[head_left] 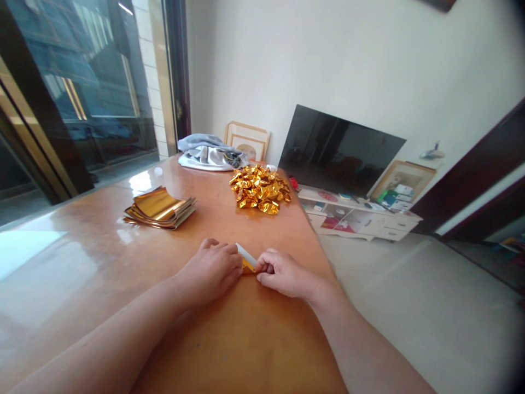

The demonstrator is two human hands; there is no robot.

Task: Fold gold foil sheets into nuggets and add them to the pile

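Observation:
Near the middle of the wooden table, my left hand [217, 265] and my right hand [283, 272] face each other across a small sheet of gold foil paper [246, 257]. A whitish face of the sheet and a strip of gold show between them. The left fingers are curled over the sheet's left end and partly hide it. My right thumb and fingers pinch its right corner. Farther up to the left lies a stack of gold foil sheets [159, 207], slightly curled. A heap of folded gold foil pieces [260, 189] rests beyond my hands.
At the table's far end are a grey-blue cloth bundle [207, 152] and a leaning picture frame [248, 139]. The table's right edge runs close by my right arm. Past it stand a white cabinet [361, 219] and a television [340, 150].

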